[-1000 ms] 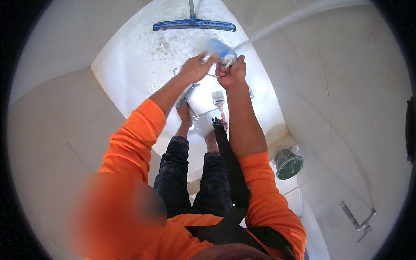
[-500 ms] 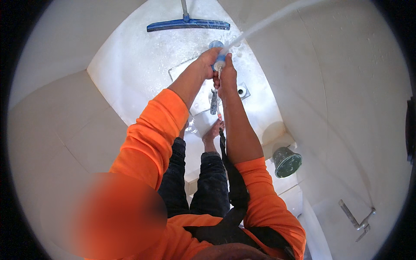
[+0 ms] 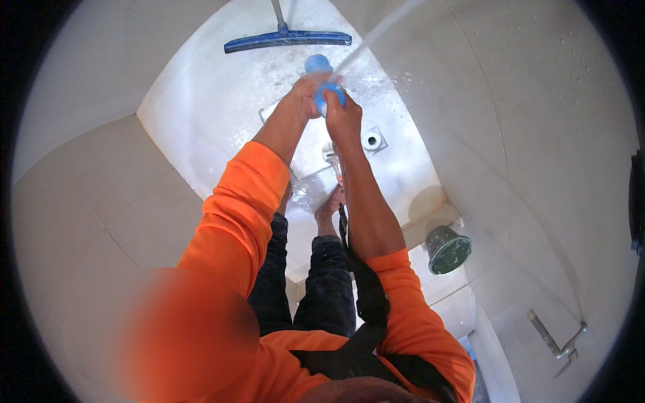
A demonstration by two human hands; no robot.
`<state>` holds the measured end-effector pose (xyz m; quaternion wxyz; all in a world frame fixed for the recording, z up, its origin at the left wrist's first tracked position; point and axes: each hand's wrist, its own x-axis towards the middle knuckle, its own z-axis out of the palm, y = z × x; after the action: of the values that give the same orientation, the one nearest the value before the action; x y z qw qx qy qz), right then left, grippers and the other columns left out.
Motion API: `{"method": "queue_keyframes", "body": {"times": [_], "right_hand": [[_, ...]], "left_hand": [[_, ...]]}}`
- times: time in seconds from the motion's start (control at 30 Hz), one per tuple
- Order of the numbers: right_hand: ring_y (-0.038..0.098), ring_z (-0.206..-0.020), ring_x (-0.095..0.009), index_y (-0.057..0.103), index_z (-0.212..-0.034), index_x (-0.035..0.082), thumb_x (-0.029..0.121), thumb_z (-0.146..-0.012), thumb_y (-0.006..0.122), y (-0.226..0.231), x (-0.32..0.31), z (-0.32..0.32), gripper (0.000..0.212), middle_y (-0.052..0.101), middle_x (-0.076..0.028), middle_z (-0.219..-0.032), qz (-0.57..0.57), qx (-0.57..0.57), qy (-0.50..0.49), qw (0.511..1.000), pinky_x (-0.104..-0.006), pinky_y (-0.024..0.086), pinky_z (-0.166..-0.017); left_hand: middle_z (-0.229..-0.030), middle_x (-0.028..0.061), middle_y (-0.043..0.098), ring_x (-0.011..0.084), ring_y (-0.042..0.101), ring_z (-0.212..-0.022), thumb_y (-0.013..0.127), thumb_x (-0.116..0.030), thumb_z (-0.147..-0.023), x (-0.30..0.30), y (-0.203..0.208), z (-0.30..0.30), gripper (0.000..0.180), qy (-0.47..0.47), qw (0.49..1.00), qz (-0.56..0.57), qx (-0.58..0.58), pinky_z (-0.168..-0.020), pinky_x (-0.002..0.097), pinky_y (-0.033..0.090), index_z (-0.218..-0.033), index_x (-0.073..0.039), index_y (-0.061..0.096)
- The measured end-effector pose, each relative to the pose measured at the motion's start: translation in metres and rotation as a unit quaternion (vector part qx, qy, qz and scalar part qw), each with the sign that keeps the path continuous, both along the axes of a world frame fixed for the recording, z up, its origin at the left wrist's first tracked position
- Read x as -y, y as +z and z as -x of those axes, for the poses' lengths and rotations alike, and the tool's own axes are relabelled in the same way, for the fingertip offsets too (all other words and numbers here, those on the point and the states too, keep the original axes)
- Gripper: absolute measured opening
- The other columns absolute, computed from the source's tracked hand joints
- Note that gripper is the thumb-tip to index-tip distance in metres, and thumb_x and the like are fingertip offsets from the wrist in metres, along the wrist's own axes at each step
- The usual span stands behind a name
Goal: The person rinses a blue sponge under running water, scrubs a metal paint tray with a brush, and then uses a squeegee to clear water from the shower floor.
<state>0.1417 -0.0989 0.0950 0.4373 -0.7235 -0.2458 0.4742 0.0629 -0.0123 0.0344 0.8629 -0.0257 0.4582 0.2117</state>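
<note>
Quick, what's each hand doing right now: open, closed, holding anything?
Left hand: closed around a blue cylindrical roller, partly blurred.
Right hand: closed on the near end of the same roller.

- I'm seeing white floor [image 3: 201, 114] leaving room left of the left hand [image 3: 306, 97].
- A squeegee [image 3: 289, 41] is blocking the far side.
- A bucket [image 3: 437, 241] is obstructing near right.

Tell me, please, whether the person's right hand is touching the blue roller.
Touching. The head view shows the right hand at the lower end of the blue roller, its fingers against the blue surface.
</note>
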Motion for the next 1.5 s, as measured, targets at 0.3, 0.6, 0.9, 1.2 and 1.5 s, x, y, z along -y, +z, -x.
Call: {"method": "queue_keyframes", "body": {"times": [0.3,0.6,0.9,1.2,1.5], "right_hand": [[0.055,-0.075,-0.014,0.063,-0.121,-0.006,0.026,-0.088,0.060,0.049,0.020,0.006,0.046,0.064,-0.008,-0.086,0.018,-0.045,-0.021,0.999,-0.0295,0.045,-0.068],[0.057,-0.071,-0.016,0.055,-0.132,-0.002,0.023,-0.090,0.056,0.056,0.043,0.019,0.049,0.062,-0.011,-0.085,0.012,-0.055,-0.045,0.997,-0.0306,0.045,-0.065],[0.048,-0.047,-0.012,0.050,-0.127,0.003,0.048,-0.089,0.060,0.022,-0.002,-0.010,0.060,0.057,-0.008,-0.080,0.193,-0.176,-0.022,0.965,-0.0246,0.034,-0.037],[0.045,-0.042,-0.010,0.054,-0.119,0.008,0.032,-0.088,0.065,0.010,0.016,0.016,0.041,0.051,-0.002,-0.065,0.141,-0.277,-0.034,0.950,-0.0258,0.030,-0.034],[0.063,-0.064,-0.023,0.051,-0.138,0.006,0.027,-0.086,0.064,0.013,0.030,0.017,0.057,0.066,-0.012,-0.079,0.055,0.093,0.099,0.989,-0.0340,0.049,-0.060]], "left_hand": [[-0.078,0.0108,0.062,0.0242,0.062,-0.061,0.066,-0.017,-0.087,-0.026,-0.030,0.004,0.015,-0.068,0.996,-0.064,0.003,-0.058,0.0378,0.057,-0.092,-0.003,0.062],[-0.080,0.0096,0.063,0.0224,0.060,-0.058,0.071,-0.031,-0.086,-0.039,-0.037,0.008,0.031,-0.085,0.991,-0.100,0.002,-0.057,0.0388,0.057,-0.100,-0.005,0.060],[-0.089,0.0084,0.065,0.0214,0.064,-0.071,0.063,-0.036,-0.092,0.038,0.038,0.018,0.032,-0.129,0.987,-0.084,0.046,-0.056,0.0367,0.055,-0.102,-0.006,0.059],[-0.091,0.0139,0.065,0.0286,0.065,-0.076,0.070,-0.021,-0.083,0.031,0.004,0.028,0.029,-0.096,0.993,-0.043,-0.053,-0.063,0.0407,0.057,-0.101,-0.001,0.060],[-0.084,0.0077,0.064,0.0226,0.063,-0.071,0.076,-0.020,-0.077,-0.001,0.008,0.012,0.025,-0.182,0.966,-0.122,-0.138,-0.059,0.0362,0.054,-0.095,-0.005,0.066]]}}
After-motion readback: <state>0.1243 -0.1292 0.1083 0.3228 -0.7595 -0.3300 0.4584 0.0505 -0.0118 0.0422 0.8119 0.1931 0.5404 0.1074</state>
